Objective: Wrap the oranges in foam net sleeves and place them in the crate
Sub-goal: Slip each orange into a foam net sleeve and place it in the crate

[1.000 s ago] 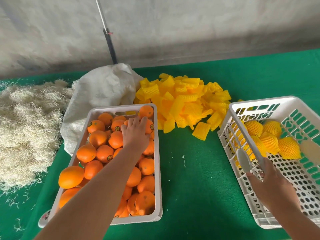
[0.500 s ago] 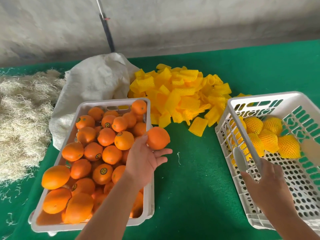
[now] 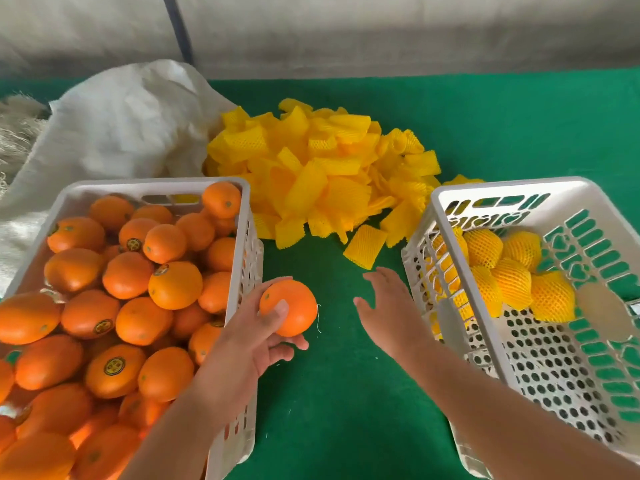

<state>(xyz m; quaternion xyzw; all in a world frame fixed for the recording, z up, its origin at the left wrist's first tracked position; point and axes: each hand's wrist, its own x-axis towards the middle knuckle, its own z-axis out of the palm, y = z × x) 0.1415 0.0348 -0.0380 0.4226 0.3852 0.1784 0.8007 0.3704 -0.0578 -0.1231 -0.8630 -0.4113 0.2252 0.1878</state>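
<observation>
Cradling 1 orange [image 3: 288, 308] in left hand [image 3: 249, 344] fingers; right hand [image 3: 388, 306], spread wide, reaching for nearest foam sleeve [image 3: 364, 246], aiming squarely.

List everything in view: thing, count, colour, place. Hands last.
bare oranges: dozens, orange, heaped in the left crate.
left crate: one, white, on the cloth at left.
held orange: one, orange, above the cloth between the crates.
foam net sleeves: a pile, yellow, behind the crates.
loose sleeve: one, yellow, apart in front of the pile.
wrapped oranges: several, yellow-netted, far end of the right crate.
right crate: one, white, at right.
sack: one, white, back left.
straw: a heap, pale, far left.
table cloth: one, green.
left hand: grip on the held orange.
right hand: open, empty, near the loose sleeve.
</observation>
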